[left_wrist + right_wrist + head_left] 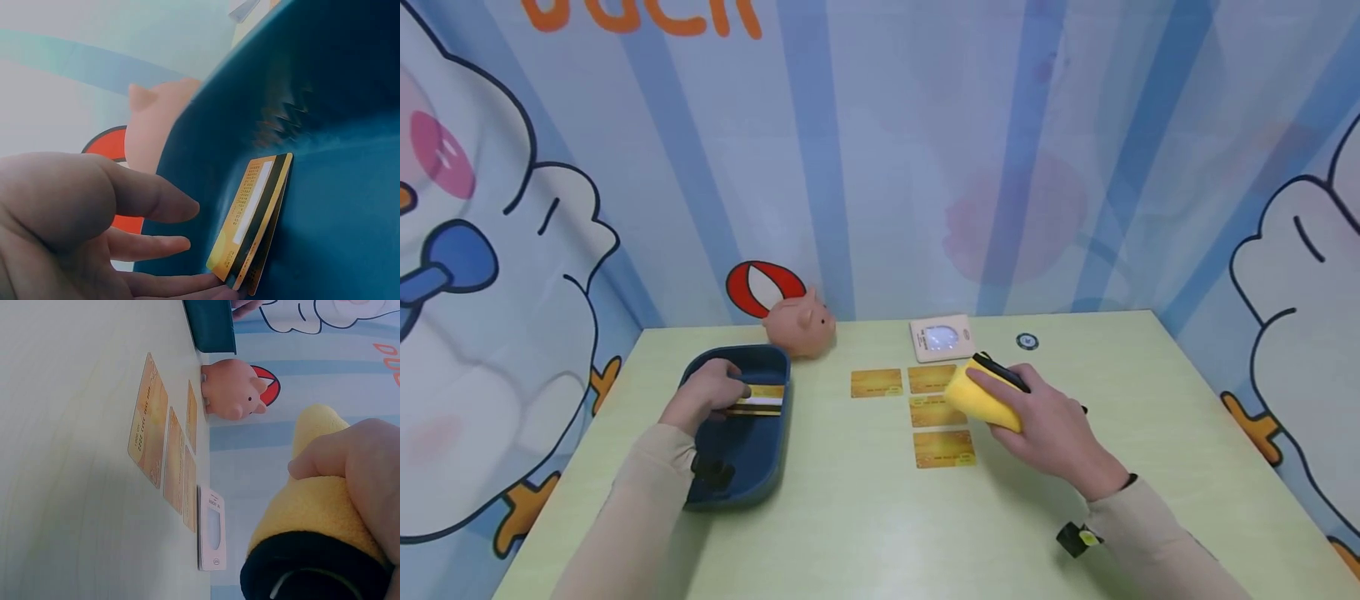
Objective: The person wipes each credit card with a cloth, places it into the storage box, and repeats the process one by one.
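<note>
My left hand [709,393] reaches into a dark blue basin [748,458] on the left. Beside its fingertips are gold cards [253,212], one partly over another, tilted near the basin wall. In the left wrist view the thumb and upper fingers stand apart from the cards, while a lower finger touches their near end. My right hand [1054,425] grips a yellow plush item with black trim [983,398] above the table. Below and left of it lie several gold cards [943,450], laid flat; the plush item partly covers some of them.
A pink piggy bank [801,325] stands behind the basin's right corner. Towards the back of the table are a pale pink card-like pack [917,342] with a window and a dark round token [1027,341]. A patterned curtain [895,167] rises behind the table.
</note>
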Demonstrator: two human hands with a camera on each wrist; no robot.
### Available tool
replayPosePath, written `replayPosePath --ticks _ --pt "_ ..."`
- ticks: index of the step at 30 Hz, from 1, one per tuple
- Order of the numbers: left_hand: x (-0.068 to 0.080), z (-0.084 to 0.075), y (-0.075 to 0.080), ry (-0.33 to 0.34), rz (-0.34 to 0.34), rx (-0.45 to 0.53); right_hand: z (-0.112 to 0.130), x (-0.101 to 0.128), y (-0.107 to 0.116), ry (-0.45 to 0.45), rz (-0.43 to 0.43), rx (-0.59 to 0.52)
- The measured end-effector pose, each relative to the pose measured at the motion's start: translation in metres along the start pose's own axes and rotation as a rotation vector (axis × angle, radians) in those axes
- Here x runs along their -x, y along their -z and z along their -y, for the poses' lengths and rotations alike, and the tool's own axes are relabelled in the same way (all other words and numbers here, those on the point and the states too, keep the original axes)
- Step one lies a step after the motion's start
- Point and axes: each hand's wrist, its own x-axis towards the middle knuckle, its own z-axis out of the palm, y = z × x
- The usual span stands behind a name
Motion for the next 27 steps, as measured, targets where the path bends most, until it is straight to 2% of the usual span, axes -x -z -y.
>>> replayPosePath --ticks 8,11,13,17,20,23,27 --pt "0.004 0.002 -0.001 0.018 0.003 0.011 0.000 0.001 0.001 -0.025 0.011 -0.006" --pt "0.005 0.001 -0.001 0.002 -0.010 -0.004 -0.001 0.001 0.002 -0.035 0.004 -0.014" --pt "0.007 -0.002 0.000 -0.040 -0.043 -0.038 -0.002 0.001 0.003 -0.041 0.002 -0.020" --pt "0.021 -0.015 -0.001 -0.147 -0.153 -0.074 -0.003 0.001 0.003 -0.045 0.003 -0.029" --pt "0.037 -0.033 -0.006 -0.235 -0.211 -0.016 -0.002 -0.001 0.003 -0.041 -0.001 -0.034" --pt "0.052 -0.052 -0.015 -0.333 -0.245 0.010 -0.001 -0.002 0.003 -0.037 -0.005 -0.042" --pt "0.067 -0.077 -0.034 -0.438 -0.253 0.007 0.001 -0.003 0.002 -0.035 -0.005 -0.049"
